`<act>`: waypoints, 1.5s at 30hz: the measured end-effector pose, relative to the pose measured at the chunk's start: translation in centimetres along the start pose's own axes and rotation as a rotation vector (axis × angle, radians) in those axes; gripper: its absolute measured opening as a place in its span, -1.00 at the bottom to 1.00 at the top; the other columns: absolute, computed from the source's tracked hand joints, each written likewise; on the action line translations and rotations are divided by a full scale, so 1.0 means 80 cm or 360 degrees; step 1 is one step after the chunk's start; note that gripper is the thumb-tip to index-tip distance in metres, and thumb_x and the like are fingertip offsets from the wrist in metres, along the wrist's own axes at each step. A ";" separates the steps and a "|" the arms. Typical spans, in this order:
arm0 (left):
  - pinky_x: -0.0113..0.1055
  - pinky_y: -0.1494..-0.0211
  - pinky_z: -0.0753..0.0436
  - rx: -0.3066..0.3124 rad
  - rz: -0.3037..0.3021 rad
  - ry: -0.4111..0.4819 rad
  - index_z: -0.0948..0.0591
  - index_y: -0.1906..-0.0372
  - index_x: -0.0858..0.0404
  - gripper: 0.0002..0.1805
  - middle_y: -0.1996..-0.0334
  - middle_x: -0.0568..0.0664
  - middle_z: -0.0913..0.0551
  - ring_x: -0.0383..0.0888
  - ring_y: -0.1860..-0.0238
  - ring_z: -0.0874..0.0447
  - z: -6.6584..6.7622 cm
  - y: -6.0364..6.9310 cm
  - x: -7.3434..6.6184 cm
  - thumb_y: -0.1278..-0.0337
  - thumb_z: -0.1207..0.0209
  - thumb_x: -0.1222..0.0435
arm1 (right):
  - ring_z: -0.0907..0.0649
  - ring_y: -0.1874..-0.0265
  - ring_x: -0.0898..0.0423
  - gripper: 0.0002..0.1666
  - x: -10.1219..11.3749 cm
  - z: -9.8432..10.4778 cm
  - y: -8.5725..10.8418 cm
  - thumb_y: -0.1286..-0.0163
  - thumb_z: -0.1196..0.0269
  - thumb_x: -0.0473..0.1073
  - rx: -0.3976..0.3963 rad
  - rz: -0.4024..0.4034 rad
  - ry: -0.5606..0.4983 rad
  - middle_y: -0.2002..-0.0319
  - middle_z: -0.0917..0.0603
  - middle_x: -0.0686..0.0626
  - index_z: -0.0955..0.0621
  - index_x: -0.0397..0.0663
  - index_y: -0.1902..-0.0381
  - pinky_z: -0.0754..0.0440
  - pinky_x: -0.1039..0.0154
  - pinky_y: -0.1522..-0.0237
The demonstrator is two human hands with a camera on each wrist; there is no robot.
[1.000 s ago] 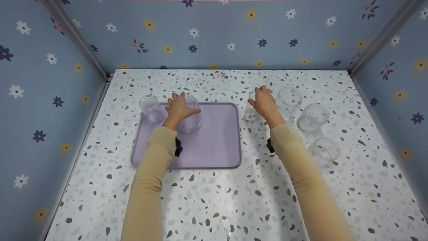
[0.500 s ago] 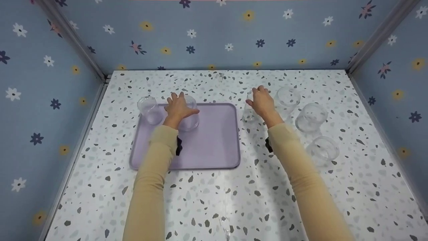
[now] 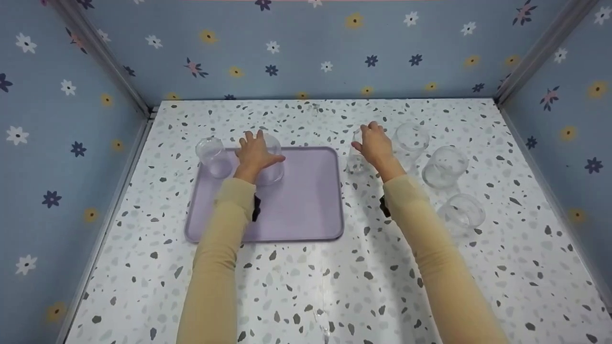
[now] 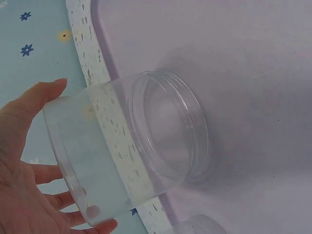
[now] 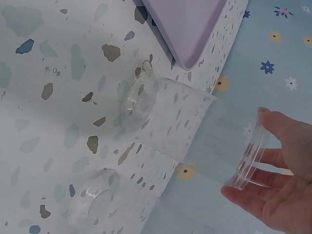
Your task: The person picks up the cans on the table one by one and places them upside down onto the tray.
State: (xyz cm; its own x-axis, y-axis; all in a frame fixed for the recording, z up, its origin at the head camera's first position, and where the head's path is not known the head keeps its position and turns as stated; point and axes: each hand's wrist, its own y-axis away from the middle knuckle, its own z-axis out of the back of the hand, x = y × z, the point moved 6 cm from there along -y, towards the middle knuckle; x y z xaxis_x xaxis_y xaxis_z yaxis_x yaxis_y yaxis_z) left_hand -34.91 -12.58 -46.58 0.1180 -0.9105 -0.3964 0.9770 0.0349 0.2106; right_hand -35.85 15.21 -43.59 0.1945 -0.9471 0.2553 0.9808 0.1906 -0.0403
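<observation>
My left hand point(image 3: 253, 155) grips a clear plastic jar point(image 4: 78, 141) by its base end, thumb on one side and fingers on the other. That jar is upside down, its threaded mouth facing the purple tray point(image 3: 306, 205); whether it touches the tray I cannot tell. My right hand point(image 3: 377, 145) holds another clear jar point(image 5: 170, 117) round its ridged rim. This one stands upright on the speckled table beside the tray's right edge, partly hidden by the hand in the head view. A narrower clear jar point(image 3: 217, 162) stands at the tray's back left corner.
Right of my right hand, three more clear containers stand on the table: one at the back point(image 3: 412, 138), one in the middle point(image 3: 445, 166) and a low one nearer point(image 3: 464, 212). Flowered blue panels point(image 3: 306, 52) close off the back and sides.
The jar in my left hand has shifted very slightly away from me. My right hand keeps its hold in place. The head view has moved a little.
</observation>
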 end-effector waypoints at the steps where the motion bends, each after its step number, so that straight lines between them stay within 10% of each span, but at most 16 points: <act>1: 0.16 -0.11 -0.17 -0.0001 -0.0002 -0.0002 0.01 -0.35 0.32 0.11 -0.26 0.34 0.04 0.23 -0.22 0.02 -0.001 0.000 0.000 0.25 -0.24 -0.15 | -0.37 -0.02 -0.17 -0.36 0.000 0.000 0.000 -0.26 -0.14 -0.03 0.0006 -0.0002 -0.0001 -0.03 -0.35 -0.30 -0.33 -0.36 -0.16 -0.44 0.00 0.06; 22: 0.17 -0.19 -0.03 -0.0102 -0.0102 -0.0055 -0.01 -0.33 0.37 0.12 -0.29 0.33 0.02 0.18 -0.31 0.15 0.005 0.007 -0.013 0.22 -0.13 -0.27 | -0.36 -0.07 -0.16 -0.35 -0.009 -0.003 0.006 -0.27 -0.12 0.01 -0.0043 -0.0036 -0.0099 -0.09 -0.33 -0.25 -0.32 -0.31 -0.17 -0.43 0.01 0.04; 45: 0.02 -0.27 0.02 -0.0369 -0.0418 -0.0026 -0.15 -0.28 0.36 -0.07 -0.26 0.23 -0.12 0.09 -0.30 0.04 0.017 0.024 -0.063 0.10 -0.14 -0.14 | -0.34 -0.10 -0.12 -0.38 -0.019 0.018 0.030 -0.26 -0.13 0.00 -0.0459 0.0024 -0.0464 -0.10 -0.34 -0.24 -0.34 -0.26 -0.17 -0.34 0.04 -0.05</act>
State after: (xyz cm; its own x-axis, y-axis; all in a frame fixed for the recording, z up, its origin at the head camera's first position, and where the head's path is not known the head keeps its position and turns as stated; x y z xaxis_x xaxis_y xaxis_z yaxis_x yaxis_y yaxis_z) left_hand -33.86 -8.50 -42.96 -0.1440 -0.9070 -0.3956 0.9882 -0.1107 -0.1060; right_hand -33.78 17.50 -42.65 0.2382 -0.8239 0.5143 0.9488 0.0842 -0.3045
